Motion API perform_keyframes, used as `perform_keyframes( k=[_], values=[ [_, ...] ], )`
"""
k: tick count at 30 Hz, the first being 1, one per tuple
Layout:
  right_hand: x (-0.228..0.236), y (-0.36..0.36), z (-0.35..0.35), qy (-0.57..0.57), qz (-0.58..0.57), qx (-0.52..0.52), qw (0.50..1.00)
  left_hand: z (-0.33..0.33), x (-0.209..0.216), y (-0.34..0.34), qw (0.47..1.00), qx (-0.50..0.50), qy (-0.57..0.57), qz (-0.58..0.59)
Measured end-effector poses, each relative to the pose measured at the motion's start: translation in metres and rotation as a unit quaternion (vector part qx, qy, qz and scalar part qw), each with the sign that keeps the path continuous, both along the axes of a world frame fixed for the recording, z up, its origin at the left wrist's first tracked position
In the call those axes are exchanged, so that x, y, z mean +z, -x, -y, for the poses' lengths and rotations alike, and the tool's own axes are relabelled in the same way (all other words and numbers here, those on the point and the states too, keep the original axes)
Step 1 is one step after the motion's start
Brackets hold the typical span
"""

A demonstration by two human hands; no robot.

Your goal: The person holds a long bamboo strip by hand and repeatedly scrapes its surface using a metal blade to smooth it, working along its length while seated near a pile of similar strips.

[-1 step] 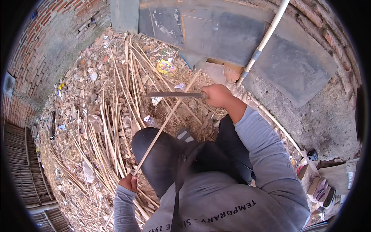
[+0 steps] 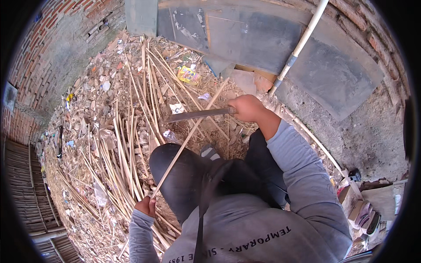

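My left hand [image 2: 145, 207] is closed on the near end of a long pale bamboo strip [image 2: 180, 150]. The strip slants up and to the right, passing over my left knee. In my right hand [image 2: 246, 108] is the handle of a machete [image 2: 193, 115], its long dark blade pointing left. The blade crosses the strip near its upper part; whether they touch I cannot tell. To the left, many more bamboo strips [image 2: 124, 160] lie in a loose pile on the ground.
Rubble and litter [image 2: 87, 109] cover the ground, with a yellow wrapper [image 2: 187, 75] ahead. Grey panels [image 2: 258, 41] lean at the back beside a pale pole [image 2: 302, 44]. Brick walls [image 2: 30, 61] stand around. A pair of sandals [image 2: 365, 217] lies at the right.
The machete's tip has swung slightly downward, so the blade now tilts and shows more of its flat side. My left hand and the strip have barely moved.
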State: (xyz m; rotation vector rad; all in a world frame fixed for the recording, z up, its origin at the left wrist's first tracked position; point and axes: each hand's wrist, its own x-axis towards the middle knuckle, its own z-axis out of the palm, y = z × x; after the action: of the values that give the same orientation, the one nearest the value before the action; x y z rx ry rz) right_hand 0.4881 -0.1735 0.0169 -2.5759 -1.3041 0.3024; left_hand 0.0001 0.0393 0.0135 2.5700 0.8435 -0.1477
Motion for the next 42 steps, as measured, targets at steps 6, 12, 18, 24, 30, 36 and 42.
perform_keyframes(
  k=[6,12,18,24,30,36,42],
  values=[
    [-0.021,-0.03,0.007,-0.11,0.003,-0.169,0.979,-0.01,0.003,-0.001,0.999,-0.011,-0.011,-0.028],
    [-0.002,0.0,0.009,-0.002,0.052,0.015,0.999,-0.007,-0.003,-0.002,1.0,-0.013,-0.004,-0.002],
    [-0.035,-0.048,0.017,-0.123,-0.04,-0.305,0.944,-0.015,-0.023,0.021,0.999,-0.026,-0.03,0.032],
    [0.002,-0.014,0.017,-0.196,-0.001,-0.13,0.972,-0.001,-0.013,0.006,0.999,-0.001,-0.005,0.033],
    [0.006,-0.002,0.007,-0.182,-0.026,-0.049,0.982,0.005,-0.003,-0.008,0.997,0.053,-0.034,0.037],
    [0.008,0.007,-0.001,-0.113,-0.008,0.022,0.993,0.026,-0.001,-0.029,0.983,0.099,-0.119,0.101],
    [0.014,0.048,-0.013,-0.078,-0.023,0.074,0.994,0.039,0.005,-0.078,0.986,0.071,-0.04,0.144]
  ],
)
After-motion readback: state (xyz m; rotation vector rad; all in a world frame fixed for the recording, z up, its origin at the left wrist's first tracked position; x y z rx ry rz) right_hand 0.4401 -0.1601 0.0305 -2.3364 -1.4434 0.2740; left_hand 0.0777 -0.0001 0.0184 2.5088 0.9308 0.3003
